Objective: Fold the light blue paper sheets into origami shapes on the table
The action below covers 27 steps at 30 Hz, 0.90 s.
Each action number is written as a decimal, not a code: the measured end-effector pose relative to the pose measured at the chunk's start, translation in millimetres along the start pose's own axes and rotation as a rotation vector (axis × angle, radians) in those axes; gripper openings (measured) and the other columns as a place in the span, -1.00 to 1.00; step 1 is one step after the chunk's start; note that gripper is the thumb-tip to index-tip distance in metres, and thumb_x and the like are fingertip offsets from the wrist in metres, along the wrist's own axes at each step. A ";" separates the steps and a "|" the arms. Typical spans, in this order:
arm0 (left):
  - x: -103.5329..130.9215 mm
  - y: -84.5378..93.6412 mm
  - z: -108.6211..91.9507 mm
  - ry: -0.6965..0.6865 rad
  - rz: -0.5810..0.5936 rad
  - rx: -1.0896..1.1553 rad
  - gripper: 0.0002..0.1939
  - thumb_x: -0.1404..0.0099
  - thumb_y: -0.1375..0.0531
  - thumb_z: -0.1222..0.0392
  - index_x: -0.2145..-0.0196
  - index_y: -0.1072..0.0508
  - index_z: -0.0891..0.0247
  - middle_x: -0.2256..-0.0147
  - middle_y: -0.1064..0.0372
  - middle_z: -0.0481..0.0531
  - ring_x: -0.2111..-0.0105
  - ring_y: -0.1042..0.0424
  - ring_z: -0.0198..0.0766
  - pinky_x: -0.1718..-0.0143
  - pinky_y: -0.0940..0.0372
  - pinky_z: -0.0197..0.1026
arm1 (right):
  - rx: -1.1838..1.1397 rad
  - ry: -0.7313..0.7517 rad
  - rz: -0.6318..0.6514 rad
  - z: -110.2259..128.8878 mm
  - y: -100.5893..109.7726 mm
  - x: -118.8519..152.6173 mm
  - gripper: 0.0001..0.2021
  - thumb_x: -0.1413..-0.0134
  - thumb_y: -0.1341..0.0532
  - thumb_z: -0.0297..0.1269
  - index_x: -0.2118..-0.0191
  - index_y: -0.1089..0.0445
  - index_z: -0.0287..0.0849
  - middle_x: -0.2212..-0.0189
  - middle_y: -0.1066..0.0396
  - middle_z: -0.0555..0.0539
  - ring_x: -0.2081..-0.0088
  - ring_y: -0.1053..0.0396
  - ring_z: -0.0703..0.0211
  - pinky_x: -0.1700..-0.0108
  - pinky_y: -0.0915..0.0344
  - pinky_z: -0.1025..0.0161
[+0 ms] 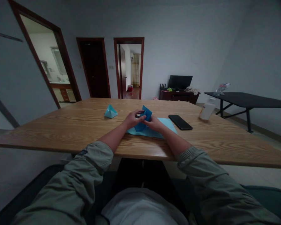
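Between my two hands is a piece of folded blue paper (147, 113), raised a little above the table with a flap pointing up. My left hand (132, 119) grips it from the left, thumb and fingers closed on it. From the right, my right hand (155, 123) pinches its lower edge; some of the fingers are hidden behind the paper. Under my hands lies a light blue sheet (170, 123), flat on the wooden table (84, 131). A light blue folded paper pyramid (110, 112) stands to the left of my hands.
A black phone (180, 122) lies right of the sheet. Farther right stands a translucent plastic container (207, 109). Beyond the table are a black folding table (253, 99), a monitor (180, 82) on a dark cabinet, and doorways.
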<state>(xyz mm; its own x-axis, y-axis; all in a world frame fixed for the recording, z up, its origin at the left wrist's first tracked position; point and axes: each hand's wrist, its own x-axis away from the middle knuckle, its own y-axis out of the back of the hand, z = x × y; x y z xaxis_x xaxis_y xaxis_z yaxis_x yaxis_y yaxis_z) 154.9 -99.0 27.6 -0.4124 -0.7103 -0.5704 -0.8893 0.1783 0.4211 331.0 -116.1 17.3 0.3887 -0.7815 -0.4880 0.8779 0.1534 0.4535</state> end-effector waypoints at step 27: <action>-9.0 37.9 26.4 0.095 -0.410 -0.061 -0.62 -0.20 -0.13 -0.08 0.20 -0.36 0.30 0.31 -0.42 0.05 0.33 -0.41 -0.26 0.29 -0.32 -0.25 | 0.169 -0.287 -0.390 -22.3 46.3 1.4 -0.59 -0.01 -0.09 -0.08 0.14 -0.42 -0.30 0.33 -0.48 -0.10 0.34 -0.39 0.09 0.35 -0.34 0.25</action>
<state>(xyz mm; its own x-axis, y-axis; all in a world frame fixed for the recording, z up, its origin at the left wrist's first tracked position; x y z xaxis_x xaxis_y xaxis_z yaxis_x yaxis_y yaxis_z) 119.7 -67.8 30.1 -0.0048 -0.7740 -0.6332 -0.9616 -0.1701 0.2152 378.4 -96.6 21.0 -0.0721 -0.8993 -0.4314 0.8758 -0.2640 0.4040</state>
